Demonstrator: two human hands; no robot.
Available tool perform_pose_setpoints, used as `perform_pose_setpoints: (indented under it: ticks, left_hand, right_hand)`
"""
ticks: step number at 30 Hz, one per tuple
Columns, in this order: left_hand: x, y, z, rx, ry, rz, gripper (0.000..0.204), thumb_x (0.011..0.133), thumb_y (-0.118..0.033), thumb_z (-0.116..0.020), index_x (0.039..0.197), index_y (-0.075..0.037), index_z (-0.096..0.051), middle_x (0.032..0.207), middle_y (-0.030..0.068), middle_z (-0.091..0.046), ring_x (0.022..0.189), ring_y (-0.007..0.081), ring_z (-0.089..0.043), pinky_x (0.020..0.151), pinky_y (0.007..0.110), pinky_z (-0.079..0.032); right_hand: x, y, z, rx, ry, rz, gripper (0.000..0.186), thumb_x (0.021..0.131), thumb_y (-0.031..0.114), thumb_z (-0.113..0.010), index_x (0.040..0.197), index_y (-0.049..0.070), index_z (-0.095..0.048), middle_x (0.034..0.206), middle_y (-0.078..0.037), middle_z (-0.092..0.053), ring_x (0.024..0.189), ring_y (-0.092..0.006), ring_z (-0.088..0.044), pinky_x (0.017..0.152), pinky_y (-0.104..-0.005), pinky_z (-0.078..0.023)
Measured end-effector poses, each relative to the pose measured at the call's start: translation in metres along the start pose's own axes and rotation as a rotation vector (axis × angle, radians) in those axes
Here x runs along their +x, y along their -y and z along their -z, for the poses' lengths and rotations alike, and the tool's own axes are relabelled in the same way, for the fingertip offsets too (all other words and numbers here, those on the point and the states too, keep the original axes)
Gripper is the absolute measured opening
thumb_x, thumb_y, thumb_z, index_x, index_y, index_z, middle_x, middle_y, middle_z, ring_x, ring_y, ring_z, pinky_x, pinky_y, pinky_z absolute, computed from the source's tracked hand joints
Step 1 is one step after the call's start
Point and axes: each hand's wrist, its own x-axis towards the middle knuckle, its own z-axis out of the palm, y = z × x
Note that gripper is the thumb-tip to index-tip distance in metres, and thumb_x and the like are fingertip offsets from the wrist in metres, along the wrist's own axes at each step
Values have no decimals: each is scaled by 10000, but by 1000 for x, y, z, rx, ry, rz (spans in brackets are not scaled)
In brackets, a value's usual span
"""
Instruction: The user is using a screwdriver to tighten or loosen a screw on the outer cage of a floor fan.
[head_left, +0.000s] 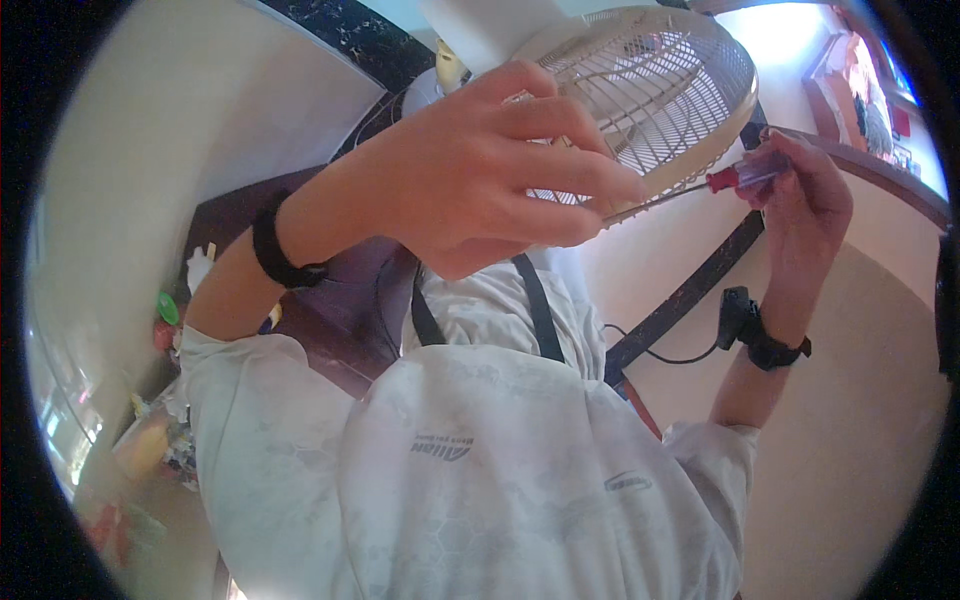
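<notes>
A cream fan with a round wire guard point(690, 90) is tilted in front of me. My right hand point(812, 205) is closed around the handle of a screwdriver point(722, 180), red and see-through purple. The thin metal shaft slants down to the left and reaches the near edge of the guard. My left hand point(490, 165) is at the guard's near left side, its fingers bent and their tips beside the screwdriver's tip. Whatever lies between those fingers is hidden by the hand, as is the point where the screwdriver's tip ends.
A black strap with a small box point(737, 315) sits on my right wrist, a cable trailing from it. Another black band point(275, 245) is on my left wrist. Dark purple furniture point(340, 310) stands at the left, with assorted small items point(165, 320) and plastic bags point(145, 450) beyond.
</notes>
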Motion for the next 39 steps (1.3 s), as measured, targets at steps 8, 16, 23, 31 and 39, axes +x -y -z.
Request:
perform_pose_setpoints:
  ticks: [8,16,23,31,39]
  left_hand:
    - [6,5,7,10,19,-42,174,728,-229,-629,856,-112,-630,1220,60,-645,971,240,-588,822,398,-381]
    - [6,5,15,7,75,-13,215,732,-155,-636,922,-58,-609,1206,132,-645,977,290,-593,775,416,-423]
    - [8,-9,19,-16,126,38,236,762,-85,-628,993,-44,-607,1223,144,-635,1035,317,-593,852,458,-439]
    - [9,-8,14,46,92,18,212,757,-87,-592,965,-56,-618,1222,89,-642,1032,261,-592,814,409,-435]
    - [6,-5,0,109,119,0,225,786,-89,-586,1008,-55,-611,1242,87,-629,1093,261,-554,802,430,-430]
  right_hand:
    - [12,5,-7,4,0,-18,189,918,182,-659,888,-5,-654,691,-3,-558,563,-66,-501,502,-200,-358]
    - [21,10,-25,-34,-85,-101,251,897,219,-704,731,38,-650,635,71,-467,564,-8,-365,492,-203,-241]
    - [18,4,-24,55,-51,-62,287,899,232,-704,709,30,-629,603,85,-415,562,-1,-326,480,-218,-227]
    - [15,5,-17,42,76,-118,198,926,154,-655,803,6,-610,716,37,-481,646,-22,-392,552,-198,-293]
    - [6,-14,-18,11,0,-24,170,940,208,-636,912,41,-639,719,-12,-544,603,-70,-432,529,-203,-319]
